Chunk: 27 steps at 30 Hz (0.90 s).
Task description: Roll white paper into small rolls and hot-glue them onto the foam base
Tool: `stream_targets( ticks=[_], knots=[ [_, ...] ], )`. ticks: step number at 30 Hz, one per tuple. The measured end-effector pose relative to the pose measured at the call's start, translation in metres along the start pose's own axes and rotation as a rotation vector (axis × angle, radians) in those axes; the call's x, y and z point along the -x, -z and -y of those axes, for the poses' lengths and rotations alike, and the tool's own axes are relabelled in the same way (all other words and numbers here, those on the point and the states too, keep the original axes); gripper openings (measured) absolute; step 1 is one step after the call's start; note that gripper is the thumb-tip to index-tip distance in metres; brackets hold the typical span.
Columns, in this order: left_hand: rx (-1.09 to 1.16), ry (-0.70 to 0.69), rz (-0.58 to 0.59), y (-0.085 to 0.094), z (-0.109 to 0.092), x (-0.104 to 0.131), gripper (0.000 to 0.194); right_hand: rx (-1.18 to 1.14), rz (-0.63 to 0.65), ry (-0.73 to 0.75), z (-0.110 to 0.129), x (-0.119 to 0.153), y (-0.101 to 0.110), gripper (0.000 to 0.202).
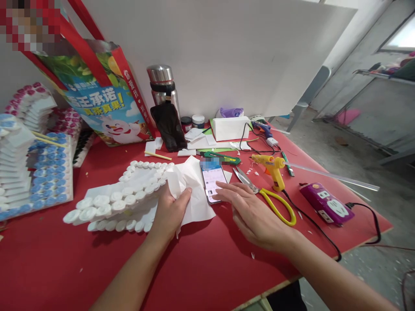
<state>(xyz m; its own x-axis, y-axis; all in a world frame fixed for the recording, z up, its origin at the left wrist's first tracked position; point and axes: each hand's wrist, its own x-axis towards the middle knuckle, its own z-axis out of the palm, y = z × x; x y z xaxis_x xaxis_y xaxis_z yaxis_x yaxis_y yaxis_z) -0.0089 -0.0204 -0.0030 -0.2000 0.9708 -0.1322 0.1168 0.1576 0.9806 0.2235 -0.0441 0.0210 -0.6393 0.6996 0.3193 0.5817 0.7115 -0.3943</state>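
Note:
My left hand (171,209) is closed on a crumpled sheet of white tissue paper (196,201), thumb on top. Right beside it, touching the hand, is a white craft piece (116,203) edged with rows of small white rolled rosettes. Whether the fingers also grip this piece is hidden. My right hand (256,216) hovers with its fingers stretched out over the lower part of a lit smartphone (214,178) lying on the table. Scissors (244,180) with yellow handles and a green utility knife (223,158) lie close to the phone.
A yellow glue gun (274,170) with a long glue stick and a purple power strip (326,204) occupy the right, their cords trailing. Behind stand a thermos (161,74), a black phone (167,127) and a shopping bag (110,101). Blue-and-white rosette crafts (50,172) are at left.

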Motion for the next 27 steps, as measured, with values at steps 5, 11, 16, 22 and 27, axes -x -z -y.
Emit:
stream_targets(
  ticks=[5, 11, 16, 22, 27],
  knots=[
    [-0.008, -0.005, 0.007, -0.001, 0.000, -0.001, 0.044, 0.014, 0.032, 0.008, 0.003, -0.005, -0.005, 0.057],
    [-0.030, -0.003, 0.009, 0.000, -0.003, 0.000, 0.040, 0.021, 0.011, 0.014, 0.004, -0.005, -0.006, 0.059],
    [-0.026, 0.002, -0.009, 0.000, -0.003, 0.000, 0.042, -0.018, -0.099, -0.013, -0.002, 0.002, -0.001, 0.059],
    [-0.011, 0.005, 0.002, 0.001, 0.001, -0.001, 0.041, -0.012, -0.158, -0.101, -0.010, 0.009, 0.007, 0.059],
    [0.017, 0.026, 0.011, 0.001, 0.003, -0.002, 0.045, 0.007, -0.185, -0.116, -0.013, 0.011, 0.012, 0.057]
  ],
)
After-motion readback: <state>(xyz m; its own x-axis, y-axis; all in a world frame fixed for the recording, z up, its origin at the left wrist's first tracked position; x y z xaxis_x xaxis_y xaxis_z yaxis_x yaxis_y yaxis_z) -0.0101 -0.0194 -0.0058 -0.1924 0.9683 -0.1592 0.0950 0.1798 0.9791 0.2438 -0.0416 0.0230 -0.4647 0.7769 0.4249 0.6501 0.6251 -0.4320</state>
